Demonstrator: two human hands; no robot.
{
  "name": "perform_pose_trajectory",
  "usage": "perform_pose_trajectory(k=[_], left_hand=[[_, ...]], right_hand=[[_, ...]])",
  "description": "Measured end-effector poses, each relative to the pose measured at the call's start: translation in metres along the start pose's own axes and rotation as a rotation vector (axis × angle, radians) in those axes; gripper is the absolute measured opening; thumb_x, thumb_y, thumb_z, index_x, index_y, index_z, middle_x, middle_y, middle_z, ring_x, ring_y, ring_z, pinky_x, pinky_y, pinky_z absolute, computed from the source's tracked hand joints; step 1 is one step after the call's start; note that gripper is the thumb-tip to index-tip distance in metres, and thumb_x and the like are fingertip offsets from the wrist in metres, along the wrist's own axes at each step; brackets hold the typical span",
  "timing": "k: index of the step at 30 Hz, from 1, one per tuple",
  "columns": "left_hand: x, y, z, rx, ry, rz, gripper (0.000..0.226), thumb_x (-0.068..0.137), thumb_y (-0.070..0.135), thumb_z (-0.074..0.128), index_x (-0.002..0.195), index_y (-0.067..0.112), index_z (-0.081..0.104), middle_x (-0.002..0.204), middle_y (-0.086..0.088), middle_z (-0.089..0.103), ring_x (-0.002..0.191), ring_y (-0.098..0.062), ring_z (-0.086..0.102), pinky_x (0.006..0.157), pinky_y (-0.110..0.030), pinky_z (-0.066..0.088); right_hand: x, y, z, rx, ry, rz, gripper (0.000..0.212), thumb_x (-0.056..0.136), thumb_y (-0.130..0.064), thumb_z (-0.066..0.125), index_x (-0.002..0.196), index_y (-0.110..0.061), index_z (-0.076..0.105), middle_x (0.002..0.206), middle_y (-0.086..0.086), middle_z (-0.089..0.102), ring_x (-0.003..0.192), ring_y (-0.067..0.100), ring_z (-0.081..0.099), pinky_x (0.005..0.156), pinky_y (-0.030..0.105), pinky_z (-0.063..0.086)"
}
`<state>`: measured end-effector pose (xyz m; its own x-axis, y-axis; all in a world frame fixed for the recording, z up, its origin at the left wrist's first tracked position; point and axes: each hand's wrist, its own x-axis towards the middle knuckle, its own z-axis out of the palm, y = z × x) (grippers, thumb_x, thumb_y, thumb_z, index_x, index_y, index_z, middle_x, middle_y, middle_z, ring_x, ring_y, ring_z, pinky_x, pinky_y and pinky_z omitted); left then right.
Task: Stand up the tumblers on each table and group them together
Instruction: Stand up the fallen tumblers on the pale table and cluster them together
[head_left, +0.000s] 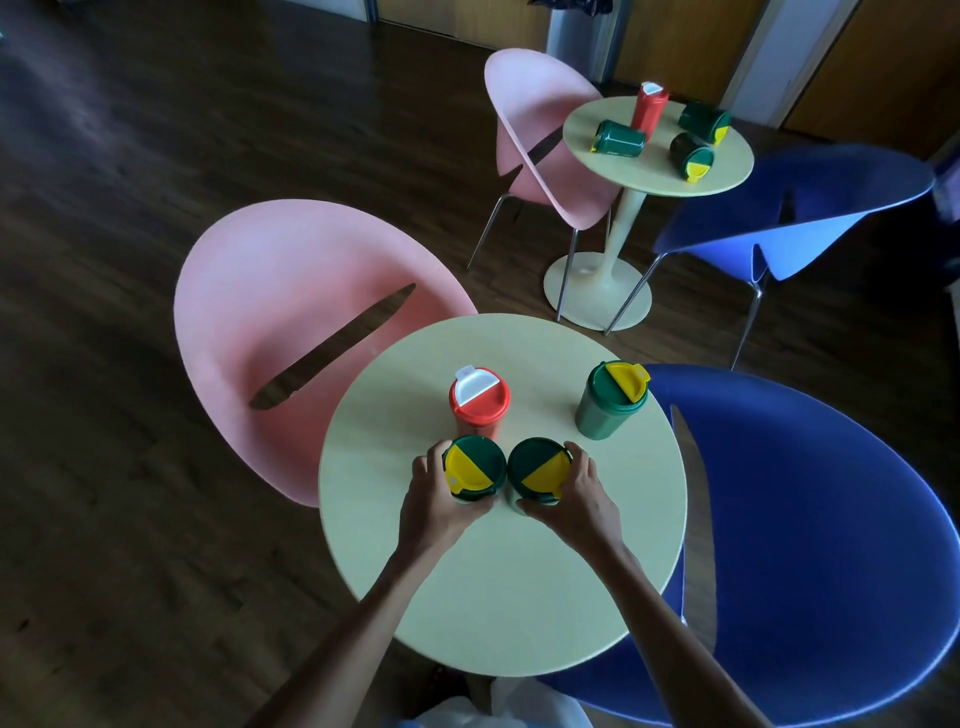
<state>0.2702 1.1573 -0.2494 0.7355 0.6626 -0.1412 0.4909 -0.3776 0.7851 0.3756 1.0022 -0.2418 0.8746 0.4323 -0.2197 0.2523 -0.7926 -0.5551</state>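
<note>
Two green tumblers gripped upright on near table (498, 597): left hand (441, 499) wraps one (474, 467), right hand (576, 493) the other (537, 467), pressed together beside red tumbler (479, 402) for grouping. Fourth tumbler (613, 400) stands apart.

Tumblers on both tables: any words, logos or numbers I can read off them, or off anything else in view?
None can be read.
Lying green tumbler on the far table: a faint pale mark on its side, too small and blurred to read.
Red tumbler and the two green tumblers in the left hand and right hand: no text visible.
</note>
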Motion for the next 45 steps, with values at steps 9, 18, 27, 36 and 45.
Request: perform_pose_trajectory(k=[9,18,27,36,45], left_hand=[[0.011,0.000,-0.009,0.003,0.041,0.009,0.098,0.050,0.069,0.065,0.132,0.019,0.042,0.124,-0.004,0.050,0.114,-0.021,0.050,0.092,-0.040,0.047],[0.089,0.036,-0.024,0.219,-0.032,0.181,0.089,0.051,0.060,0.061,0.129,0.021,0.046,0.121,-0.007,0.051,0.116,-0.026,0.046,0.091,-0.042,0.047],[0.117,0.041,-0.016,0.400,-0.220,0.164,0.093,0.063,0.040,0.080,0.141,0.027,0.031,0.127,-0.008,0.048,0.117,-0.027,0.050,0.084,-0.035,0.044],[0.123,0.046,-0.017,0.436,-0.234,0.144,0.096,0.056,0.045,0.080,0.138,0.032,0.031,0.120,-0.003,0.046,0.108,-0.026,0.057,0.075,-0.030,0.042],[0.118,0.044,-0.014,0.414,-0.213,0.161,0.096,0.059,0.044,0.080,0.138,0.028,0.029,0.122,-0.006,0.044,0.107,-0.027,0.057,0.077,-0.035,0.049]], right_hand=[[0.010,0.006,-0.020,0.076,0.004,0.065,0.107,0.058,-0.081,0.058,0.141,-0.022,0.026,0.138,-0.001,0.046,0.114,0.020,0.057,0.085,0.039,0.051],[0.105,0.034,-0.097,-0.241,0.198,0.052,0.085,0.071,-0.052,0.073,0.138,-0.015,0.036,0.131,0.015,0.043,0.121,0.034,0.038,0.096,0.049,0.041],[0.145,0.041,-0.095,-0.094,-0.086,0.081,0.101,0.063,-0.041,0.084,0.142,-0.016,0.028,0.133,0.018,0.039,0.112,0.036,0.049,0.081,0.043,0.052],[0.145,0.009,-0.079,-0.084,-0.155,-0.100,0.097,0.060,-0.034,0.088,0.140,-0.019,0.035,0.131,0.014,0.044,0.116,0.032,0.048,0.088,0.035,0.043],[0.140,-0.024,-0.052,-0.115,-0.337,-0.212,0.098,0.061,-0.031,0.087,0.142,-0.021,0.031,0.136,0.013,0.041,0.121,0.032,0.045,0.092,0.037,0.044]])
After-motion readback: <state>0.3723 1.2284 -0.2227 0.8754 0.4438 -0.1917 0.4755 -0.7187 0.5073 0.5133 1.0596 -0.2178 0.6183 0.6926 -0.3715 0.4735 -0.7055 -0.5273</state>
